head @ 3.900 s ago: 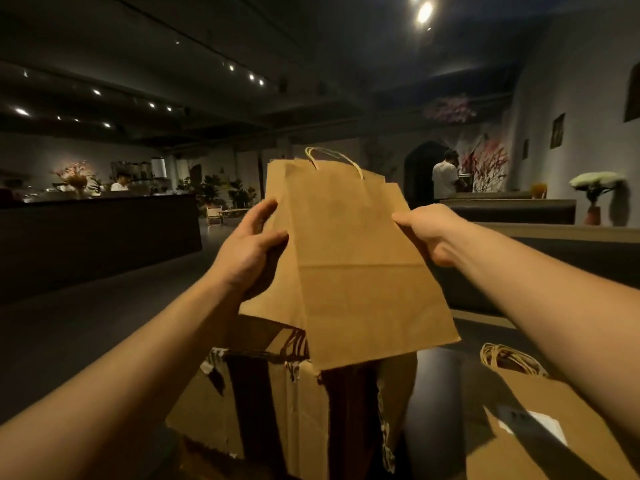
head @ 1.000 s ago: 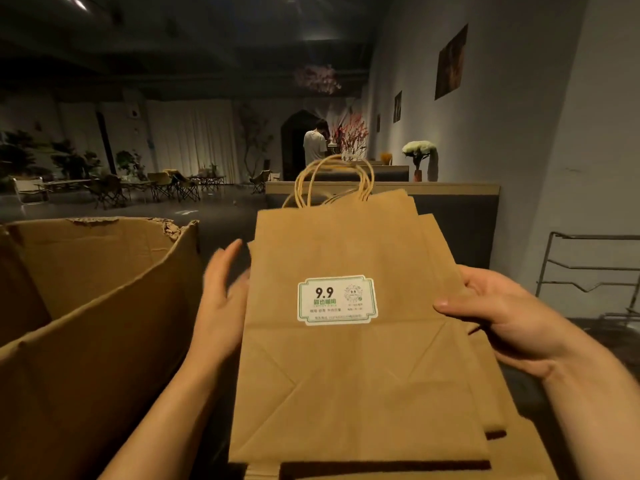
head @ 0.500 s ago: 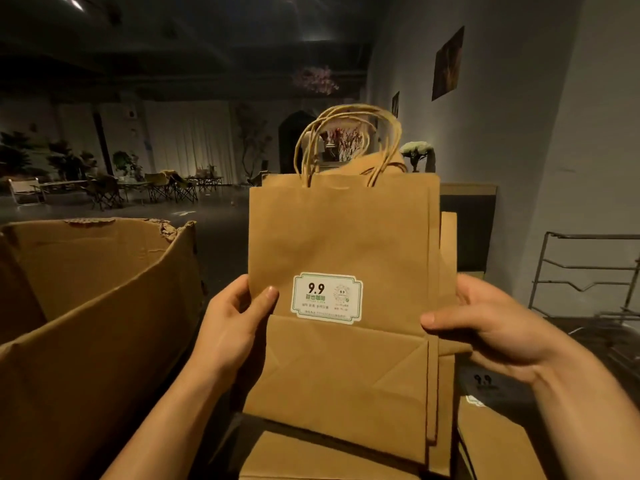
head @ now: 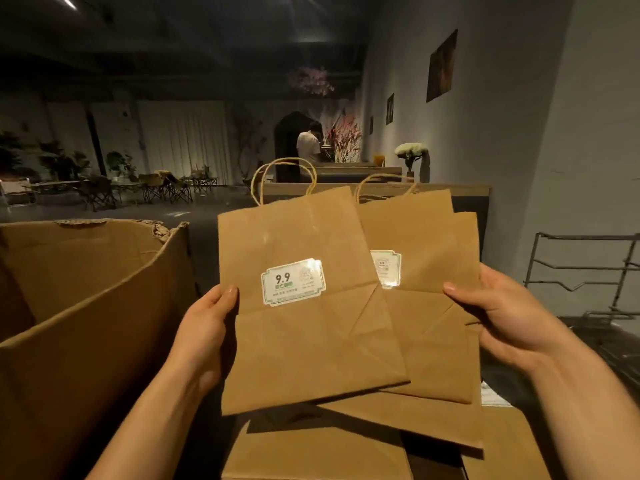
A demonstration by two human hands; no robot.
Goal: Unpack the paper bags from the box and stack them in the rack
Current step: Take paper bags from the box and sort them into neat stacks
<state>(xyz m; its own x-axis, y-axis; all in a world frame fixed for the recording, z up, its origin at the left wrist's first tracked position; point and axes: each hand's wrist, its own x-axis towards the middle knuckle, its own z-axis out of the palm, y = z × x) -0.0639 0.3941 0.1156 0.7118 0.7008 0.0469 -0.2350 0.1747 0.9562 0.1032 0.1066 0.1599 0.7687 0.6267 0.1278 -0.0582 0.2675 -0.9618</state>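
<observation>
I hold a fanned bunch of flat brown paper bags in front of me. The front bag [head: 304, 344] carries a white "9.9" sticker and twisted handles; my left hand [head: 204, 327] grips its left edge. A second stickered bag [head: 426, 278] fans out to the right behind it, and my right hand [head: 502, 317] grips that side. More flat bags [head: 311, 452] lie stacked below. The open cardboard box [head: 86, 306] stands at my left. The metal wire rack [head: 585, 271] stands at the right by the wall.
A low counter [head: 381, 188] runs behind the bags, with a vase of white flowers [head: 412, 154] on it. A person in a white shirt [head: 308, 147] stands far back. Chairs and tables [head: 138, 188] fill the dim room's left side.
The bags were held upright as one aligned bunch; now they are lower and fanned apart, the front bag shifted left with my left hand and the rear ones right.
</observation>
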